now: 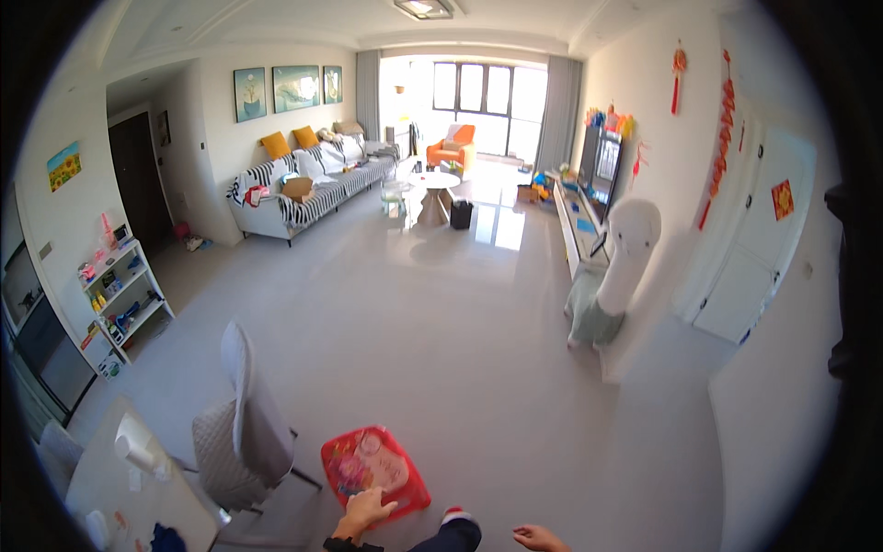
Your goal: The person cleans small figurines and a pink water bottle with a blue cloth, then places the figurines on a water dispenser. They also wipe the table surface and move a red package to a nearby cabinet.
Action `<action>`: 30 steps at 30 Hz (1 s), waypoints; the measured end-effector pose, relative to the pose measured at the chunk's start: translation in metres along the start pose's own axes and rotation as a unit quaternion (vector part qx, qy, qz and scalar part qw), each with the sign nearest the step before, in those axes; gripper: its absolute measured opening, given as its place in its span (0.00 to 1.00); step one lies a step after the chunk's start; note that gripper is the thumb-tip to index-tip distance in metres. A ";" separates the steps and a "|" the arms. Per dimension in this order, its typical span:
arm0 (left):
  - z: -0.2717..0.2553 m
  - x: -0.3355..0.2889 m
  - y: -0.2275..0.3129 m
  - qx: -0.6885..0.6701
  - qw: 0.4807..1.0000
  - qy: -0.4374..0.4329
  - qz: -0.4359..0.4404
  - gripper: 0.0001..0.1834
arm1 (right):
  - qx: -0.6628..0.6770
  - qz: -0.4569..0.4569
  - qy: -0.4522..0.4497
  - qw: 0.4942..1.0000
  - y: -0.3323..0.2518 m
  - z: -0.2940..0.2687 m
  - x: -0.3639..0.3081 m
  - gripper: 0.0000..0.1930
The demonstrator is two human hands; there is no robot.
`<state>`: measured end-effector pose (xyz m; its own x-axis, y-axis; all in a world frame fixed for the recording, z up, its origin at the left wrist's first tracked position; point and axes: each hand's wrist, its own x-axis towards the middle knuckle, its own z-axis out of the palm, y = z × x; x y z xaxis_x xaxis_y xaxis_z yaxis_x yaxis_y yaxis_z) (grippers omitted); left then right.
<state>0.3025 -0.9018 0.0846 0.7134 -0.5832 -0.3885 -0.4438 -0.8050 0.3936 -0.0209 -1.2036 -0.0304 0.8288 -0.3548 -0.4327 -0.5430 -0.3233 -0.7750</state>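
Grey floor (497,368), six o'clock: steady red stool (397,467) with left hand (370,506), cannot tell if gripping, and loose right hand (540,540)

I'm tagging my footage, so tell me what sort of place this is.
Probably a home's living room: there's a long sofa with a striped cover, an orange armchair near the windows, and a round table.

The head view, a wide fisheye, looks from above and behind the left grip (370,507) and right grip (540,538), facing forward and downward over the floor (414,322) ahead of them. It is near both grips and well apart from the black-framed window (471,92) beyond them.
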 end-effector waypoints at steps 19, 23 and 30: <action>-0.123 0.394 0.113 -0.038 0.990 0.007 0.133 0.33 | -0.177 0.050 -0.045 0.982 -0.086 -0.351 0.445 0.18; -0.171 0.414 0.087 -0.121 0.985 0.122 0.017 0.33 | -0.234 -0.028 -0.003 0.972 -0.204 -0.391 0.598 0.17; -0.187 0.367 0.018 -0.188 0.938 0.146 -0.251 0.34 | -0.317 -0.287 -0.111 0.897 -0.415 -0.259 0.814 0.13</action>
<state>0.6582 -1.1100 0.1049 0.9235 -0.0416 -0.3813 0.1722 -0.8433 0.5091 0.8438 -1.5859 0.0585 0.9647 0.1910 -0.1813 0.0733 -0.8560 -0.5117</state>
